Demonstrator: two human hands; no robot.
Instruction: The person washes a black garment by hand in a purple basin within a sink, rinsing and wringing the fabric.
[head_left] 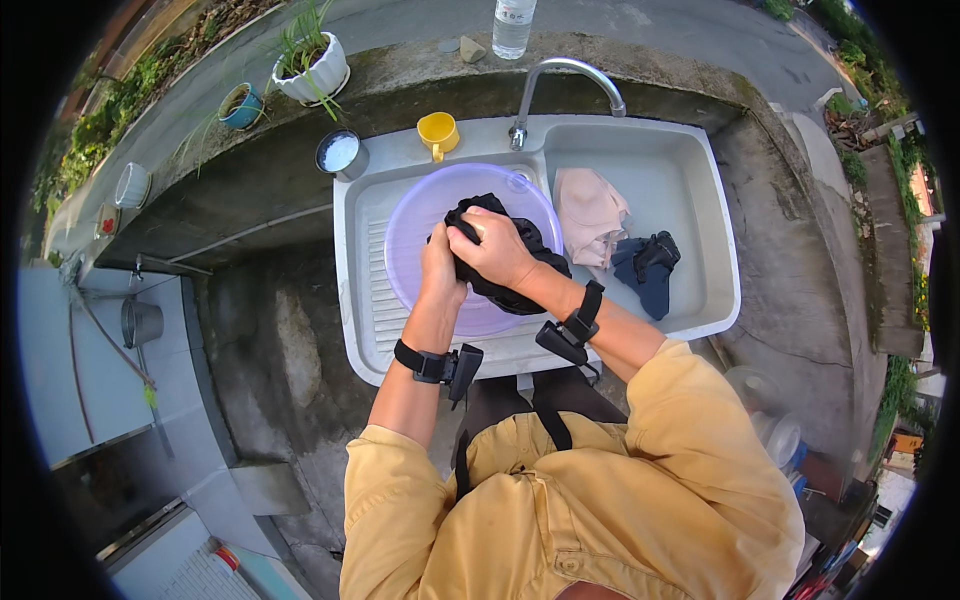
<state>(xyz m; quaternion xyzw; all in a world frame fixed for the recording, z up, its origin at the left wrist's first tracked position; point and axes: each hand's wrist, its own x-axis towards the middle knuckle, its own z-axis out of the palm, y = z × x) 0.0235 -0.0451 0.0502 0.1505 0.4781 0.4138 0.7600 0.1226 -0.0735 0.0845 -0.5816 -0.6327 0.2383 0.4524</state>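
Both my hands grip a bunched black cloth garment (530,236) over a purple plastic basin (405,240). My left hand (440,262) presses against its left side with the fingers closed. My right hand (493,247) lies across the top, fingers curled into the fabric. Part of the garment hangs down to the right, by the basin's rim. The basin stands on the ribbed drainboard of a grey sink (362,345). In the sink's bowl lie a pale pink garment (588,212) and a dark navy garment (648,275). What the basin holds under the cloth is hidden.
A curved metal faucet (570,65) rises behind the sink. Along the back edge are a yellow mug (438,132) and a metal cup of white powder (341,153). A clear bottle (513,28) and a white plant pot (315,75) stand on the concrete ledge (410,60).
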